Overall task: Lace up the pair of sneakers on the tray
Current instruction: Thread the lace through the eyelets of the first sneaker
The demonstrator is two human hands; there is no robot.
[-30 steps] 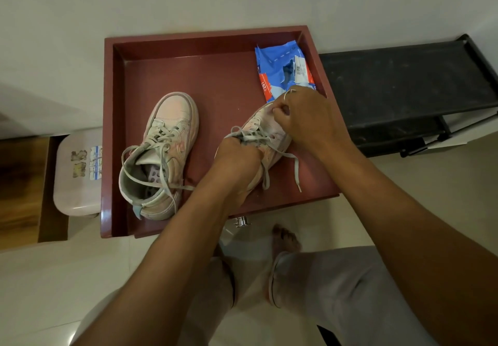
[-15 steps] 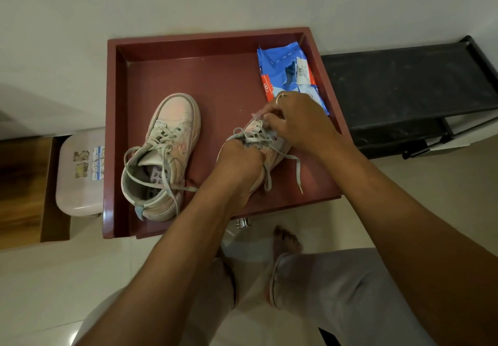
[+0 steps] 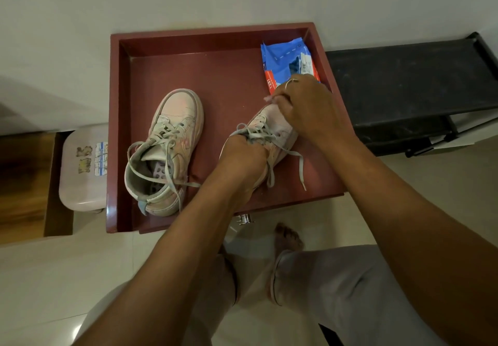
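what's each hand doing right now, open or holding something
Left hand: closed, gripping the sneaker by its ankle opening.
Right hand: closed, fingers curled over the same sneaker's toe.

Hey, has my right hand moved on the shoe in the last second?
Yes, slightly: the right hand has shifted up the sneaker toe, away from the person, toward the blue packet.

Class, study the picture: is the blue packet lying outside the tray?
No, the packet lies inside the tray, in its far right corner.
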